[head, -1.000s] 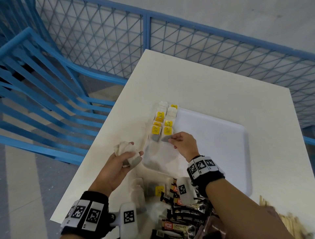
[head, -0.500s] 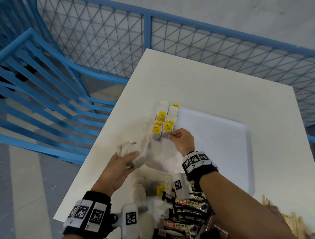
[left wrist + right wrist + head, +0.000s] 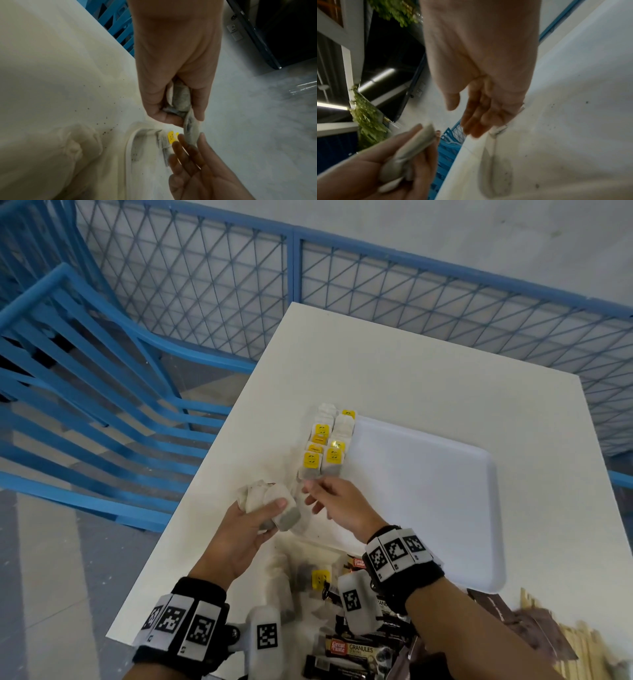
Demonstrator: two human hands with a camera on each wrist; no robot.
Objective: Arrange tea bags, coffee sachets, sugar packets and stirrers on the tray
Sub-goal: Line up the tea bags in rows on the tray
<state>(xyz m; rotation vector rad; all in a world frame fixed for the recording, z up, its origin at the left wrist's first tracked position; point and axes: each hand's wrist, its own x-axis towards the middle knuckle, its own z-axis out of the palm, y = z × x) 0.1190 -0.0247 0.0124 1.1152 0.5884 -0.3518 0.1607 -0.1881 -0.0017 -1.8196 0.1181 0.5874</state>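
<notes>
white and smooth, the table (image 3: 394,378) stands by a blue wire fence (image 3: 205,285), with blue railings (image 3: 85,392) on the left and a grey floor (image 3: 51,559) below. small dark crumbs dot the table top near the tray. a white tray (image 3: 428,491) lies flat on the table. along the tray's left edge sit two neat rows of tea bags (image 3: 325,445) with yellow tags, one bag partly over the next. the left hand (image 3: 239,537) is curled round a bunch of tea bags (image 3: 272,503), held above the table just left of the tray. the right hand (image 3: 337,503) is beside it, over the tray's near left corner, with its fingers loose and spread a little, holding nothing. its fingertips are close to the bunch. at the near edge of the table lies a heap of dark coffee sachets (image 3: 352,652), some more loose tea bags, and pale wooden stirrers (image 3: 579,655) at the right. in the wrist views, green leaves and a dark window show far off.
</notes>
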